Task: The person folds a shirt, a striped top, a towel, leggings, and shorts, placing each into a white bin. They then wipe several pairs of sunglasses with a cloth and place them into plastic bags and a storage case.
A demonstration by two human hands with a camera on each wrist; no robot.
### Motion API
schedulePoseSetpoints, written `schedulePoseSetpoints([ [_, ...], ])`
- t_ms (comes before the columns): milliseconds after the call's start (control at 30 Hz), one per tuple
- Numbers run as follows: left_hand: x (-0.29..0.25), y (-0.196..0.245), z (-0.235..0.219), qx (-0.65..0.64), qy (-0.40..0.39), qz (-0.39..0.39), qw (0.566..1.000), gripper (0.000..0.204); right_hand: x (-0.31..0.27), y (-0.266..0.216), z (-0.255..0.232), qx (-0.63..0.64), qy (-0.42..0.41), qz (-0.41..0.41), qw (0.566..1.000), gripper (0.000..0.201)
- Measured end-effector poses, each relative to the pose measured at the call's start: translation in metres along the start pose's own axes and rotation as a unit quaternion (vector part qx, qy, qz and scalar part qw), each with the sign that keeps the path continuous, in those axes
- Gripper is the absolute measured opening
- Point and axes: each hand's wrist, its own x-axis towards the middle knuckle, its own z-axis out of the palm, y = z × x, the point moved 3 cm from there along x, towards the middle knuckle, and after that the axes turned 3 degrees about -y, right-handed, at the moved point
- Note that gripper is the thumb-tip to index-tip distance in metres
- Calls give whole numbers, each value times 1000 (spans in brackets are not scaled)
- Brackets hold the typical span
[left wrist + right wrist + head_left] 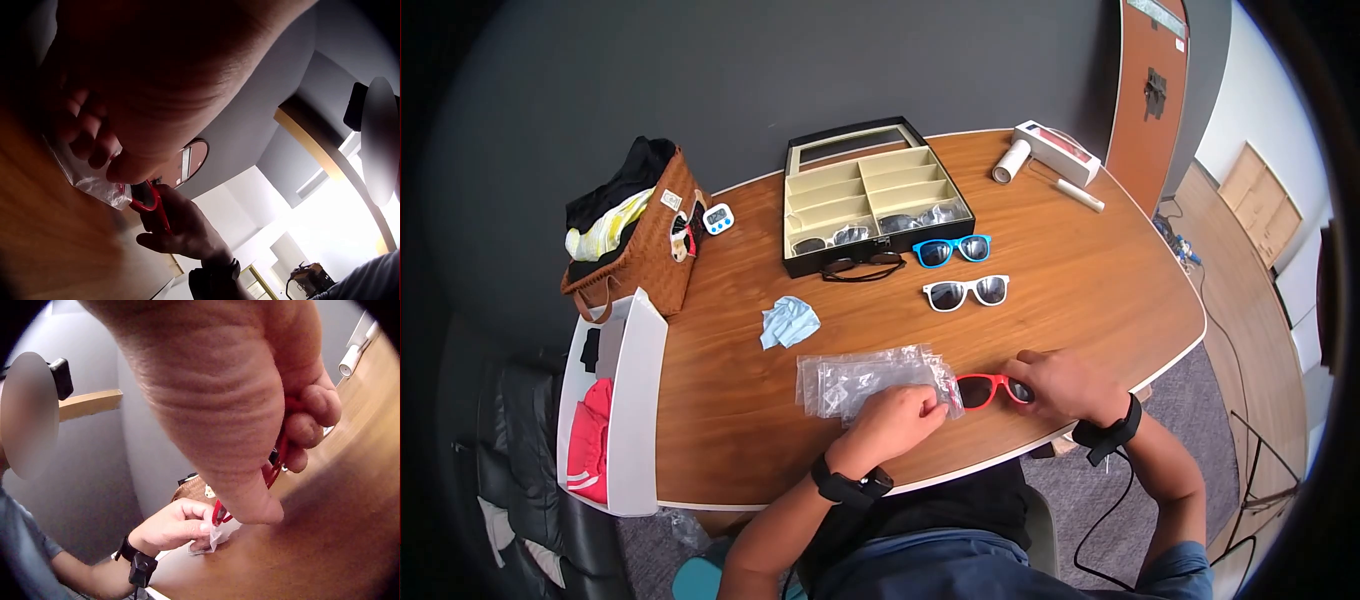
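Red sunglasses [998, 382] lie low over the table's front part, with one end inside the mouth of a clear plastic bag [948, 385]. My right hand [1072, 385] grips their other end, fingers curled round the red frame [275, 472]. On the bag's edge, my left hand [895, 428] pinches the thin plastic [103, 187] between thumb and fingers. More clear bags [850, 385] lie flat beyond the left hand. White sunglasses [967, 293] and blue sunglasses [952, 250] stand farther back, in front of the display case.
A black display case [825, 262] with cream compartments holds several pairs of glasses; dark glasses [863, 268] lie before it. A light blue cloth [790, 323] is left of centre. A wicker basket [640, 250], timer [718, 219] and white box [640, 400] line the left; a white cylinder [1011, 161] lies back right.
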Motion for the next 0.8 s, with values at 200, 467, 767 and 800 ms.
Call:
schedulePoseSetpoints([
  [200, -1, -2, -2, -22, 4, 1, 1000, 31, -6, 4, -4, -2, 11, 11, 1000, 38],
  [467, 2, 1, -2, 3, -12, 4, 1000, 29, -5, 2, 1, -5, -4, 5, 1000, 36],
  [767, 2, 16, -7, -20, -57, -30, 998, 38, 6, -12, 4, -29, 0, -43, 999, 36],
  [800, 1, 21, -8, -19, -56, -29, 998, 38, 6, -15, 5, -29, -8, -37, 999, 37],
])
